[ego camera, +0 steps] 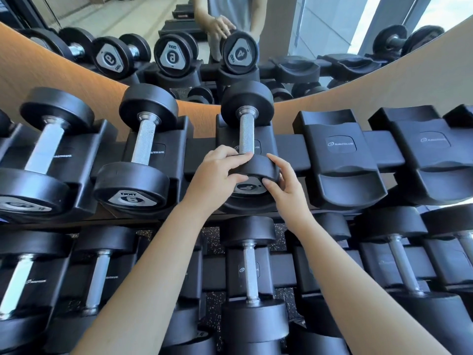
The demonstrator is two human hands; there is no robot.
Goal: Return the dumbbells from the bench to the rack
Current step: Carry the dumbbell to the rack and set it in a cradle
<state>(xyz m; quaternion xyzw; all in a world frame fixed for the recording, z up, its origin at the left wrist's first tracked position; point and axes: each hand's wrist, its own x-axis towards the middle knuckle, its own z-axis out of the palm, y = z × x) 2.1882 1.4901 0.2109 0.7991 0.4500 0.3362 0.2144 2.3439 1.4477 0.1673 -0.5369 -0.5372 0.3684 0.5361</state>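
A black dumbbell [247, 134] with a knurled steel handle lies in a moulded cradle at the middle of the upper tier of the rack [288, 149], its far head towards the mirror [281, 34] and its near head towards the camera. Both hands grasp that near head. The left hand [217, 172] curls its fingers [240, 156] over the top edge, with the thumb against the numbered end face. The right hand [284, 185] curls round the right edge, with its thumb tip on the same face. Just to the left a second dumbbell [139, 147], marked 6, sits in the neighbouring cradle. To the right stand two Nautilus-branded cradles [340, 149]. More dumbbells [249, 272] fill the lower tier beneath the person's bare forearms, and the mirror reflects the row.
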